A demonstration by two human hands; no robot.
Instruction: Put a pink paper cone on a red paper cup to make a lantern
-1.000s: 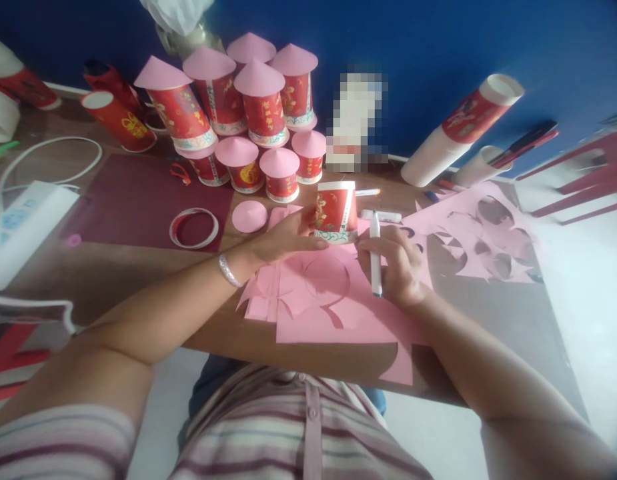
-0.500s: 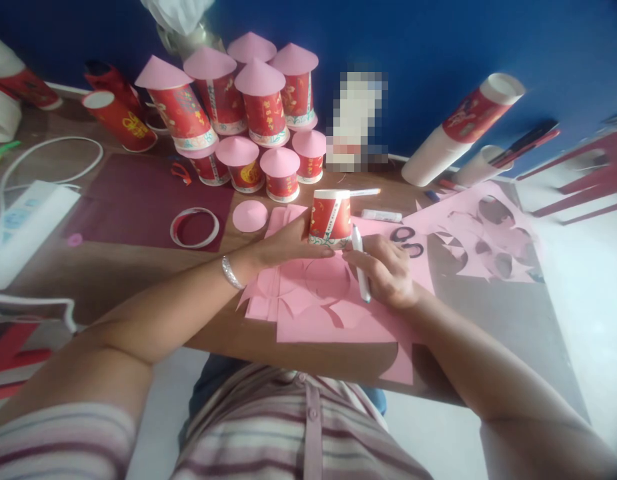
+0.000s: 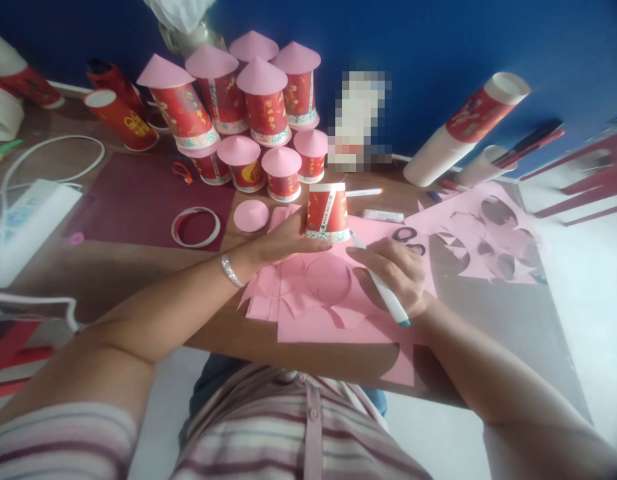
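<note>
My left hand (image 3: 293,239) is closed round a short red paper cylinder (image 3: 328,210) with white bands at top and bottom; a slanting white strip runs across it, and green squiggles mark the lower band. Between the fingers of my right hand (image 3: 395,270) is a white marker pen (image 3: 388,297) with a green end. Its tip lies close to the cylinder's lower right edge; whether they touch I cannot tell. Beneath both hands are pink paper sheets (image 3: 308,327) with cut and drawn circles. Scissors with dark handles (image 3: 409,240) lie just beyond my right hand.
Several red cylinders with pink cone roofs (image 3: 262,110) stand at the back. A loose pink cone (image 3: 251,215) and a white ring (image 3: 195,227) lie left. At right are pink paper offcuts (image 3: 483,233), a tall leaning tube (image 3: 463,130) and a pen cup (image 3: 481,167).
The marker has tilted over in my right hand, its green end swinging right and down, its tip moving to the cylinder's lower edge. The cylinder has shifted slightly left and up.
</note>
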